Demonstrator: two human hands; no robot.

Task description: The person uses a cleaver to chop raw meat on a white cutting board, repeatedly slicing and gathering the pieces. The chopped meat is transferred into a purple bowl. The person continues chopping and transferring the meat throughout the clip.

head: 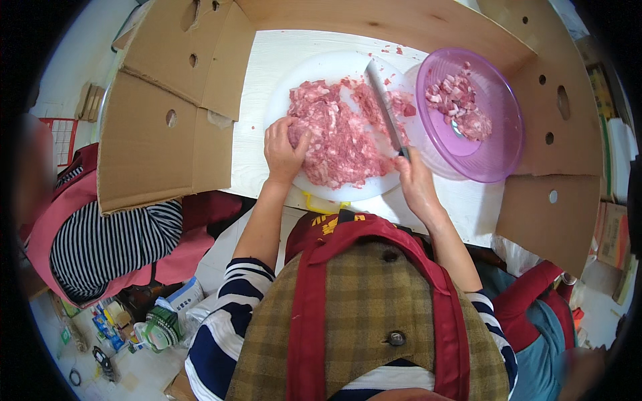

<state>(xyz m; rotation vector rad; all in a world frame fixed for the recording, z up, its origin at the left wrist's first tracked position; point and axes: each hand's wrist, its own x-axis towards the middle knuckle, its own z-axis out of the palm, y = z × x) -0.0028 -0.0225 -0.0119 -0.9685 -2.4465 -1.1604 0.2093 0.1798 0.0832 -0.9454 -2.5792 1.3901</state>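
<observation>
A spread of chopped raw meat [336,135] covers much of a round white cutting board [281,100]. My left hand [285,149] rests on the left edge of the meat, its fingers pressed against it. In my right hand [415,178] is the dark handle of a knife, at the board's right side. The long steel knife blade [382,103] points away from me and lies across the strip of meat on the right. A few larger meat pieces [403,104] sit just right of the blade.
A translucent purple plastic basin [501,130] holding meat chunks [457,100] stands right of the board. Cardboard walls [160,110] flank the white table [256,75] on both sides, with a wooden panel [391,20] behind. One person [115,245] is at left, another [536,326] at right.
</observation>
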